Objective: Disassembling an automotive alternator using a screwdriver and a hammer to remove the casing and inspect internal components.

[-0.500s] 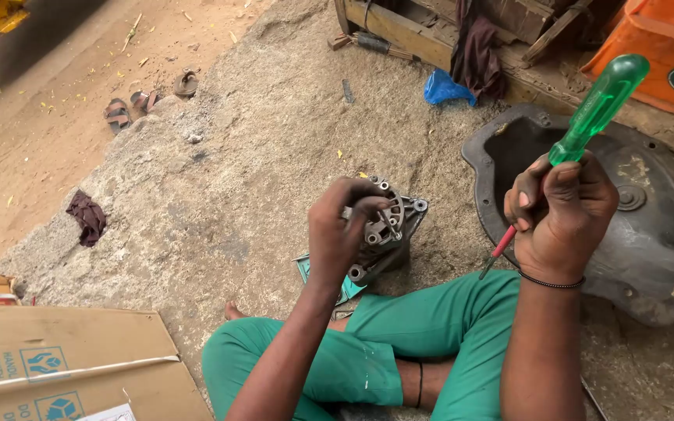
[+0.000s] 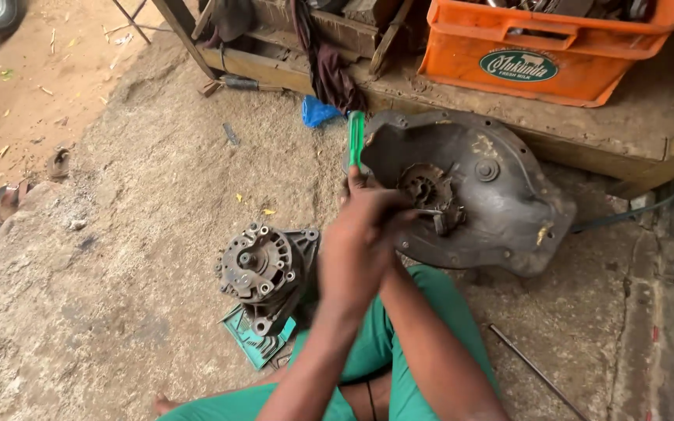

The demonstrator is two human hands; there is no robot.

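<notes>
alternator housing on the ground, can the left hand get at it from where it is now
Probably yes. The alternator housing sits uncovered on the ground just left of the hands, with nothing lying between. But the left hand overlaps the right around the green screwdriver, so it may be occupied.

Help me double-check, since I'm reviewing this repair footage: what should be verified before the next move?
1. Screwdriver gripped: ok, its green handle sticks up from the hands.
2. Which hand holds it: cannot tell, they overlap and blur.
3. Tip seated on the big metal housing: cannot tell, hidden.
4. Small round metal part clear of the hands: ok, on the ground beside them.
5. Thin rod clear: ok.
</notes>
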